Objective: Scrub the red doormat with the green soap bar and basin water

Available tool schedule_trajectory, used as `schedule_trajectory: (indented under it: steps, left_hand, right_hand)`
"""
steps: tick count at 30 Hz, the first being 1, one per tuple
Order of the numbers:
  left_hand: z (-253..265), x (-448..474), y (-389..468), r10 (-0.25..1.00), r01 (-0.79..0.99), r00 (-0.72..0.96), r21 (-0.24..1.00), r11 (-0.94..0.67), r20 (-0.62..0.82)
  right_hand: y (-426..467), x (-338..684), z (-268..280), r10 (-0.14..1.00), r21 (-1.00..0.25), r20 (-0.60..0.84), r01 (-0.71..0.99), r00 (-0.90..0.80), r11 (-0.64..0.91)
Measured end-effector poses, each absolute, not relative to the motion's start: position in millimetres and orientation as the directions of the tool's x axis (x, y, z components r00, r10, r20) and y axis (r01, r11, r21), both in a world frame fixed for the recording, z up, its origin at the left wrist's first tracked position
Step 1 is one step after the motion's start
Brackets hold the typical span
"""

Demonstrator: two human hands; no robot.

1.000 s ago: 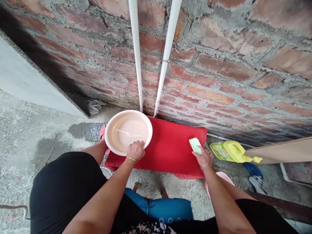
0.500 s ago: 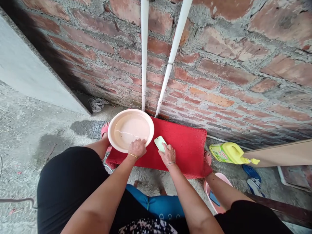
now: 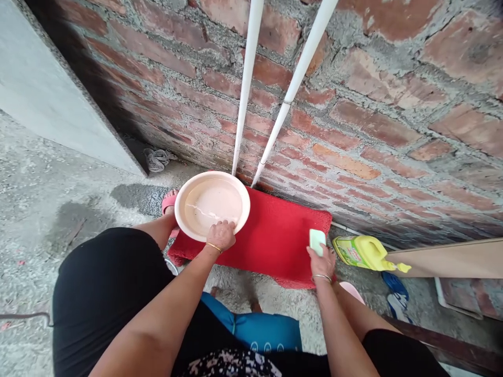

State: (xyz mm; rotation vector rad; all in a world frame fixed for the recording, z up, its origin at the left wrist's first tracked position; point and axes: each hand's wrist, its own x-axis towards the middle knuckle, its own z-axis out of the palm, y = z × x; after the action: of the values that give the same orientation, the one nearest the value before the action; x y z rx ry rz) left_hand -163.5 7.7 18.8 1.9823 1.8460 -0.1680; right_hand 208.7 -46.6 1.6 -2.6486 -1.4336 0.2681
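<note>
A pale pink basin (image 3: 188, 233) of water stands on the left part of a red mat (image 3: 271, 230), which drapes over a low support. My left hand (image 3: 220, 234) is closed over the basin's near-right rim. My right hand (image 3: 324, 259), at the mat's right end, grips a pale green scrub brush (image 3: 317, 241). The smooth back of the brush faces up, and its bristles are out of sight. Just right of that hand lies a yellow-green detergent jug (image 3: 365, 253) on its side.
Behind the mat rises a brick wall (image 3: 353, 131) with two white pipes (image 3: 247, 84). A pale slab (image 3: 70, 89) leans at the left, near a grey rag (image 3: 158, 159). Blue-and-white slippers (image 3: 397, 298) and a partly hidden pink tub (image 3: 352, 291) are at the right.
My right hand has moved right across the red mat with the scrub brush, from beside the basin to the mat's right end. My left hand has stayed on the basin's rim.
</note>
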Motion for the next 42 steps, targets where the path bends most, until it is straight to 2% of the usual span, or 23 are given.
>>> schedule_trajectory:
  steps: [3,6,10,12,14,19,22,25,29,33,36,39,42]
  left_hand:
    - [20,-163,8,0.912,0.977,0.104,0.214,-0.018,-0.397]
    - [21,-162,9,0.903,0.981,0.103,0.191,-0.024,-0.417]
    - [21,-161,10,0.899,0.985,0.104,0.17,-0.033,-0.426]
    - [20,-160,11,0.902,0.985,0.105,0.168,-0.037,-0.419]
    - [20,-161,10,0.909,0.984,0.108,0.172,-0.041,-0.402]
    - [21,-162,8,0.919,0.977,0.115,0.21,-0.035,-0.377]
    - [22,-162,7,0.925,0.974,0.106,0.225,-0.023,-0.366]
    - [22,-162,8,0.925,0.974,0.104,0.224,-0.022,-0.365]
    - [23,-162,9,0.908,0.979,0.099,0.205,-0.015,-0.407]
    - [22,-161,10,0.898,0.983,0.091,0.181,-0.013,-0.431]
    - [21,-161,11,0.898,0.984,0.104,0.177,-0.029,-0.427]
    - [19,-161,11,0.9,0.983,0.105,0.18,-0.03,-0.424]
    - [18,-160,11,0.895,0.983,0.097,0.185,-0.017,-0.435]
  right_hand:
    - [-9,121,0,0.932,-0.266,-0.101,0.894,0.347,-0.361]
    - [24,46,-4,0.974,-0.254,-0.17,0.949,0.148,-0.189]
    - [37,33,-13,0.961,-0.204,-0.255,0.965,0.109,-0.164]
    - [29,69,-18,0.954,-0.171,-0.247,0.962,0.168,-0.214]
    - [12,124,-20,0.929,-0.134,-0.217,0.934,0.3,-0.332]
    - [-37,256,-3,0.71,-0.059,-0.192,0.714,0.678,-0.697]
    - [-41,269,12,0.66,-0.075,-0.144,0.657,0.737,-0.75]
    - [-15,220,18,0.783,-0.133,-0.102,0.772,0.613,-0.622]
    - [41,105,10,0.937,-0.214,-0.133,0.914,0.323,-0.345]
    - [79,18,-4,0.971,-0.246,-0.21,0.956,0.111,-0.163]
    - [86,18,-13,0.969,-0.23,-0.242,0.968,0.042,-0.099]
    - [70,80,-19,0.964,-0.183,-0.223,0.965,0.147,-0.189]
    - [39,173,-22,0.871,-0.147,-0.175,0.863,0.459,-0.484]
